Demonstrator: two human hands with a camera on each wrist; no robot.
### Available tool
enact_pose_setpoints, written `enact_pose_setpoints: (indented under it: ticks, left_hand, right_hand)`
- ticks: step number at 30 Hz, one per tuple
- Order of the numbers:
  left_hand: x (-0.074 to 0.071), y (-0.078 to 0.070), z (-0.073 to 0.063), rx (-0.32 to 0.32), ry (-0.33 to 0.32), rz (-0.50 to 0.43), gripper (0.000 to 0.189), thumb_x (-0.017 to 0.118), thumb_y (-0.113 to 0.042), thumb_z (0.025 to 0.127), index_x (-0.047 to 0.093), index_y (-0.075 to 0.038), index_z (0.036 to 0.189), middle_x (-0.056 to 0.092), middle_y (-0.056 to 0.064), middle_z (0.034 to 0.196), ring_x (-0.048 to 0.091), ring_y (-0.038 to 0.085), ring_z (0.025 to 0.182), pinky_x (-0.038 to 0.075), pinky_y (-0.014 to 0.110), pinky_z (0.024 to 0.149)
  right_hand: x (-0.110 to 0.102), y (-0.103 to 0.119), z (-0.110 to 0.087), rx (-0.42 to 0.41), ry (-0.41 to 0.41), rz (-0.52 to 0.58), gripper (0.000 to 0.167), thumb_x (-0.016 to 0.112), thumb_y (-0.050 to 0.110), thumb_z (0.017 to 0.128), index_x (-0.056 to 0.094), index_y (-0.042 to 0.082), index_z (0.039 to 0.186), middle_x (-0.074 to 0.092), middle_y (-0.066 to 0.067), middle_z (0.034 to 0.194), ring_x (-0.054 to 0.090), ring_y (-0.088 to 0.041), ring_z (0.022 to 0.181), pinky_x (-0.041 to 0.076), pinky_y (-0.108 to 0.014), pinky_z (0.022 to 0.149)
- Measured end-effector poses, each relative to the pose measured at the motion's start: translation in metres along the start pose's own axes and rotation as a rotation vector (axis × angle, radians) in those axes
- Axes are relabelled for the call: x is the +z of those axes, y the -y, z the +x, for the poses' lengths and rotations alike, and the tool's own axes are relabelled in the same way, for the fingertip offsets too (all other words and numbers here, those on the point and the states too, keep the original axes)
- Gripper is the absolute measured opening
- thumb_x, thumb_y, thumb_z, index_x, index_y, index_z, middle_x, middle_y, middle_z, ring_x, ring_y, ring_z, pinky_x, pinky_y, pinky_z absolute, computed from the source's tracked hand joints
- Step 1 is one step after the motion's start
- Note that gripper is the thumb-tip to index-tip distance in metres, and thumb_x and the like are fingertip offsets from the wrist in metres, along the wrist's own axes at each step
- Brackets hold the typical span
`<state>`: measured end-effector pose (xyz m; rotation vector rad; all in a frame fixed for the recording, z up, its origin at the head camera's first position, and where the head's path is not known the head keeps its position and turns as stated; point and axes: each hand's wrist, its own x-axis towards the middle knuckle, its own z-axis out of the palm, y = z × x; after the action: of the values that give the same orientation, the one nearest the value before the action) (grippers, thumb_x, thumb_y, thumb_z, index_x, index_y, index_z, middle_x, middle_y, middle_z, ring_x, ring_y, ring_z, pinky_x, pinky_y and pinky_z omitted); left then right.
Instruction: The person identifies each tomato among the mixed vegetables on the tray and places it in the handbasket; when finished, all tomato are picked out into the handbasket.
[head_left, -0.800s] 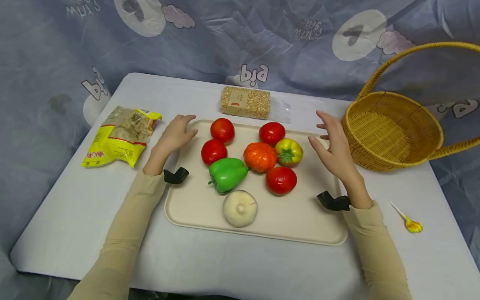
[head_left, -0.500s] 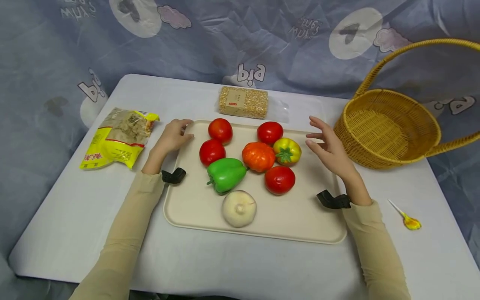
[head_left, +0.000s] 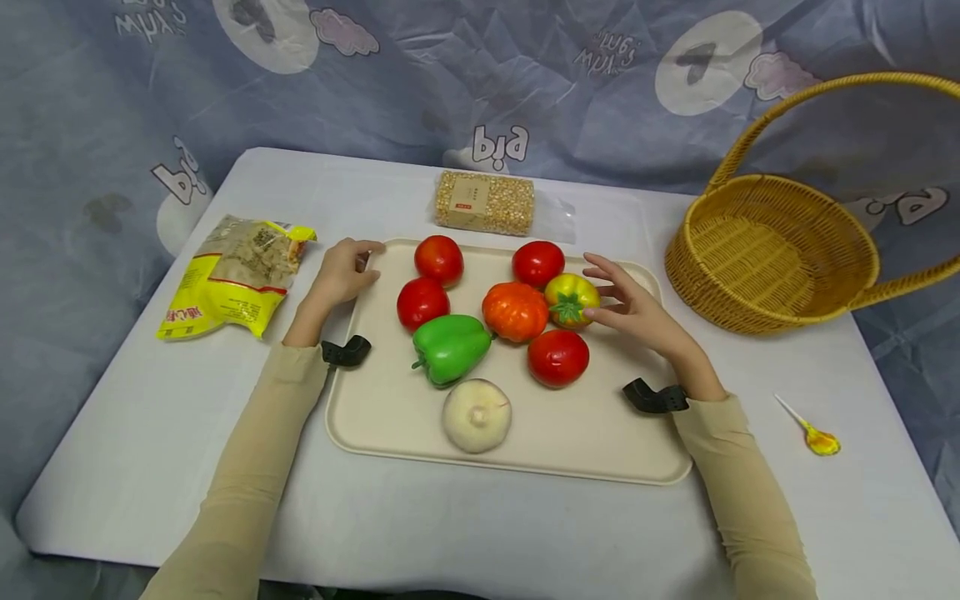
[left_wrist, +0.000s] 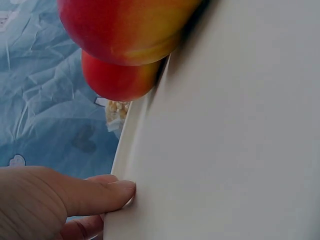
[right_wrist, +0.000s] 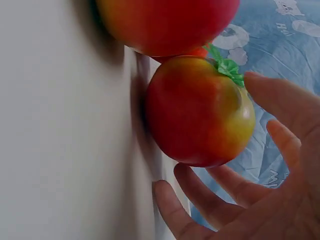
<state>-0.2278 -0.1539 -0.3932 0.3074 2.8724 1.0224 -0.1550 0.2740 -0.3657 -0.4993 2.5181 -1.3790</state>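
Observation:
At the far left corner of a beige tray (head_left: 600,450), my left hand (head_left: 341,273) pinches the rim, thumb (left_wrist: 107,196) on top and fingers below. My right hand (head_left: 633,312) is spread around the right side of a yellow fruit with a green leafy top (head_left: 572,300). In the right wrist view the thumb (right_wrist: 275,95) is right by the leafy top (right_wrist: 229,70), and the other fingers (right_wrist: 200,190) reach below the fruit. Beside it lie an orange pumpkin (head_left: 515,312) and red round fruits (head_left: 558,358). A green bell pepper (head_left: 450,347) and a whitish bulb (head_left: 477,415) lie nearer.
A wicker basket (head_left: 772,250) with a tall handle stands right of the tray. Behind the tray lies a clear pack of yellow grains (head_left: 485,203). A yellow snack bag (head_left: 236,277) is at the left, a wrapped lollipop (head_left: 813,432) at the right.
My right hand has moved left, from near the basket to the yellow fruit. My left hand has settled onto the tray's corner and pinches it. The fruits keep their places on the tray.

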Motion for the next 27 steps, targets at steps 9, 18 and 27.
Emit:
enact_pose_setpoints:
  ticks: [9, 18, 27]
  left_hand:
    - [0.0017, 0.0015, 0.0002, 0.007, -0.017, -0.006, 0.042, 0.057, -0.003, 0.084, 0.056, 0.000, 0.126, 0.050, 0.021, 0.094, 0.045, 0.027, 0.080, 0.035, 0.031, 0.069]
    - [0.0043, 0.0026, -0.0029, 0.007, -0.013, -0.011, 0.042, 0.057, -0.002, 0.084, 0.056, 0.000, 0.126, 0.052, 0.022, 0.100, 0.047, 0.028, 0.082, 0.036, 0.031, 0.069]
    - [0.0014, 0.0014, -0.0006, 0.028, -0.029, -0.005, 0.041, 0.056, -0.002, 0.084, 0.056, 0.002, 0.125, 0.050, 0.021, 0.094, 0.046, 0.028, 0.079, 0.034, 0.030, 0.067]
  right_hand:
    - [0.0048, -0.0050, 0.0011, -0.096, 0.055, 0.016, 0.068, 0.064, 0.004, 0.086, 0.033, 0.010, 0.145, 0.034, -0.018, 0.147, 0.051, 0.002, 0.107, 0.046, -0.012, 0.087]
    - [0.0057, -0.0054, -0.0008, -0.102, 0.088, -0.015, 0.061, 0.061, 0.007, 0.088, 0.038, 0.012, 0.144, 0.042, -0.016, 0.143, 0.048, 0.006, 0.110, 0.043, -0.011, 0.089]
    - [-0.0021, 0.0039, -0.0002, -0.152, 0.026, -0.071, 0.060, 0.064, 0.004, 0.085, 0.043, 0.011, 0.141, 0.047, -0.017, 0.138, 0.049, 0.002, 0.105, 0.045, -0.013, 0.083]
